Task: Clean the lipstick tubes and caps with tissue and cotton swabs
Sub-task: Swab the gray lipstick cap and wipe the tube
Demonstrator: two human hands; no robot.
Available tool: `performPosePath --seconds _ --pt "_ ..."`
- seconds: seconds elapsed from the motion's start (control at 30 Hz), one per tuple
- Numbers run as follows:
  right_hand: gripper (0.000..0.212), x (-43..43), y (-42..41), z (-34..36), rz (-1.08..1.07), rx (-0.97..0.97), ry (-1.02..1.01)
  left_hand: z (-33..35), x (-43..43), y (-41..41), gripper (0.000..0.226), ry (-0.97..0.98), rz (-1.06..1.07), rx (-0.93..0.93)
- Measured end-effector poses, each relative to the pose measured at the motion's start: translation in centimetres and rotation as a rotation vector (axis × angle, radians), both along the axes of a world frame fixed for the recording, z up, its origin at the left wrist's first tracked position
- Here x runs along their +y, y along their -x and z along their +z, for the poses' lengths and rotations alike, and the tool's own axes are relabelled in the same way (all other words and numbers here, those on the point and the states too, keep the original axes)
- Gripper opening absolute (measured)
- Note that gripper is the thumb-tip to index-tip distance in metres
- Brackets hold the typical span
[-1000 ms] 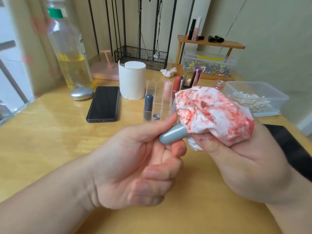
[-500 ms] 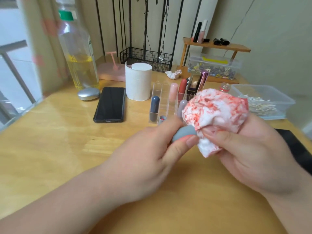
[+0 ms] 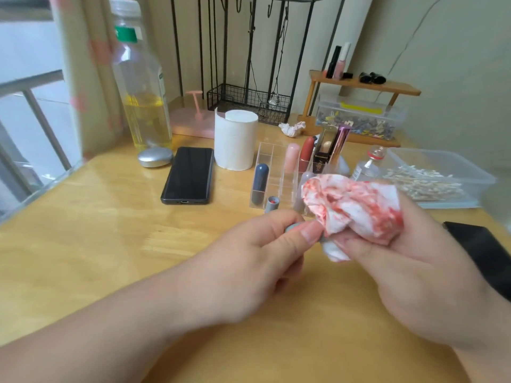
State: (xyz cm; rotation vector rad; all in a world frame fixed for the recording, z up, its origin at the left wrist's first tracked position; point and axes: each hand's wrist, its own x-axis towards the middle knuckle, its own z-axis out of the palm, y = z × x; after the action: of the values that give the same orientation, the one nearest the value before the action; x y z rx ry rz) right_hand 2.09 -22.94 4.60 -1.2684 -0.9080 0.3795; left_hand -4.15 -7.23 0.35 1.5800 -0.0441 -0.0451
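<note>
From the head view: pinching a smooth, rounded grey lipstick tube [image 3: 291, 226] between curled fingers [image 3: 309, 233] of the left hand [image 3: 257, 261], just above the glossy wooden desk [image 3: 110, 230]. Bunching crumpled, red-smeared tissue [image 3: 356, 205] over its far end in the right hand [image 3: 401, 272], fingers curled round it. Behind, on the desk: clear acrylic organiser [image 3: 272, 161], translucent plastic box of cotton swabs [image 3: 442, 161].
</note>
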Motion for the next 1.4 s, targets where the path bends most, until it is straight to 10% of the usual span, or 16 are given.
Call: performPosePath --seconds 0.17,0.27,0.47,0.57,0.67,0.83,1.0,1.2,1.4 --pt "0.048 -1.5 -2.5 -2.2 0.083 0.22 0.051 0.0 0.2 0.6 0.031 -0.64 0.17 -0.38" --pt "0.051 -1.7 -2.9 -2.6 0.035 0.249 0.041 -0.1 -0.1 0.7 0.028 -0.711 0.216 -0.441" --pt "0.039 -1.5 -2.1 -3.1 -0.075 -0.102 0.051 0.6 0.4 0.0 0.053 0.433 -0.219 0.281" --pt "0.03 -1.5 -1.8 -2.9 -0.11 -0.296 0.086 0.7 0.7 0.1 0.038 0.618 -0.273 0.384" --pt "0.039 -1.1 -1.9 -2.4 -0.117 -0.218 0.111 0.6 -0.4 0.1 0.033 0.414 -0.059 0.228" --pt "0.041 -1.7 -3.0 -1.9 0.019 0.263 0.142 -0.2 -0.5 0.4 0.043 -0.557 0.231 -0.266" --pt "0.031 -1.5 -3.1 -1.0 -0.134 0.431 0.044 -0.2 -0.1 0.7 0.036 -0.794 0.27 -0.438" --pt "0.013 -2.3 -5.0 -0.2 -0.358 0.342 -0.014 -0.4 0.0 -0.5 0.019 0.233 0.037 -0.204" --pt "0.006 -1.8 -4.6 -1.2 -0.251 0.397 0.019 -0.8 0.3 -0.7 0.033 0.335 -0.07 -0.23"
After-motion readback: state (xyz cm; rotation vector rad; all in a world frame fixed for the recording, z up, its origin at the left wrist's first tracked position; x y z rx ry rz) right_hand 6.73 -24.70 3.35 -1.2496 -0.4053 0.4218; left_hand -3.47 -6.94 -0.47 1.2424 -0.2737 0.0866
